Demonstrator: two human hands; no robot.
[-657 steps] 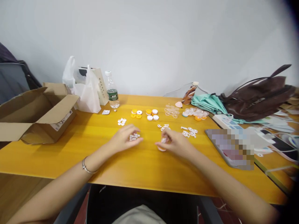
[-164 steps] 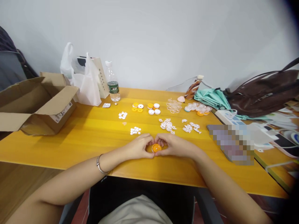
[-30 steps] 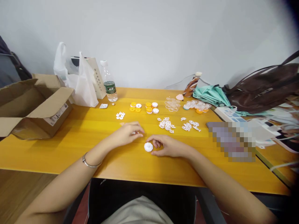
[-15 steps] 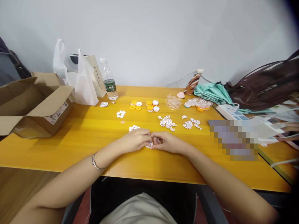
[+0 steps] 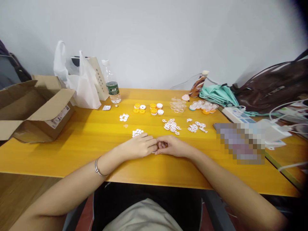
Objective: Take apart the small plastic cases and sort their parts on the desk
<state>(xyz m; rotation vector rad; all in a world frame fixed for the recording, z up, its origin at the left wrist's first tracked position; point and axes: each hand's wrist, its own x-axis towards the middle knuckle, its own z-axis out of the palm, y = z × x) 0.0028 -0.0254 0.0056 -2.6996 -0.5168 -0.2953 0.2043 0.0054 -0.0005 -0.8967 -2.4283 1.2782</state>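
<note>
My left hand (image 5: 143,146) and my right hand (image 5: 172,147) meet over the front middle of the table, fingertips together. Both are closed around a small white piece (image 5: 154,152), of which only a thin edge shows under the fingers; its full shape is hidden. Just beyond my left hand lies a cluster of small white round pieces (image 5: 137,132). A second group of white round pieces (image 5: 124,117) is farther back. White openwork pieces (image 5: 171,126) lie past my right hand, with more cut-out white pieces (image 5: 196,126) to their right.
Behind are yellow and white round discs (image 5: 156,109), clear rings (image 5: 177,105) and clear-topped round parts (image 5: 205,106). A cardboard box (image 5: 36,112), plastic bag (image 5: 84,86) and water bottle (image 5: 112,85) stand left. Right are a drink bottle (image 5: 198,85), power strip (image 5: 234,114) and blurred flat object (image 5: 240,144).
My left fingers have shifted slightly and now cover most of the white piece that showed between my hands. My right hand barely moved. Another person's hand at the right edge has gone from view.
</note>
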